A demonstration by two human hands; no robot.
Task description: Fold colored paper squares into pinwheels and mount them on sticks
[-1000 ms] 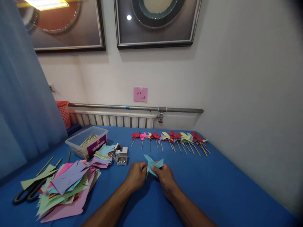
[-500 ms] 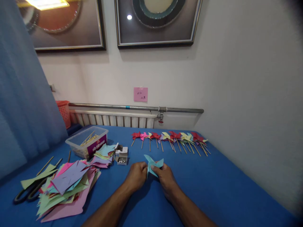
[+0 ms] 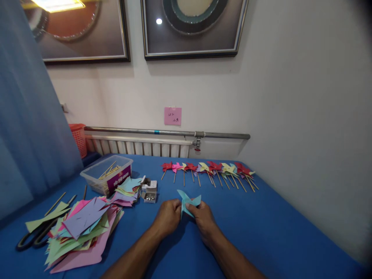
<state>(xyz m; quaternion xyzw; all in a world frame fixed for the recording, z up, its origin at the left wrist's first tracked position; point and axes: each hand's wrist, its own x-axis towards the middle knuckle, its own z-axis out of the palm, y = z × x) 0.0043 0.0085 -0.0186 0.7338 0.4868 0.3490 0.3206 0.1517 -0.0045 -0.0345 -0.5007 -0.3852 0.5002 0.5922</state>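
Note:
A light blue paper pinwheel [image 3: 185,198] is held between my two hands above the blue tabletop. My right hand [image 3: 203,217] pinches it from the right, thumb pressed near its centre. At its left edge, my left hand [image 3: 170,215] is closed in a fist, with fingertips against the paper. Whether a stick or a pin is also in the left fingers is hidden. Small open boxes of metal pins [image 3: 150,197] stand to the left beyond my left hand. Finished pinwheels on sticks [image 3: 215,166], red, pink, yellow and purple, lie in a row farther back.
On the left are a clear plastic tub [image 3: 106,174] of wooden sticks, a pile of cut coloured paper [image 3: 84,228], a smaller paper stack [image 3: 128,192] and black-handled scissors [image 3: 40,236]. Behind the blue table [image 3: 261,232] run a radiator [image 3: 139,147] and a metal pipe [image 3: 174,132].
Almost nothing differs. Both hands stay in place around the light blue pinwheel, which has shifted very slightly.

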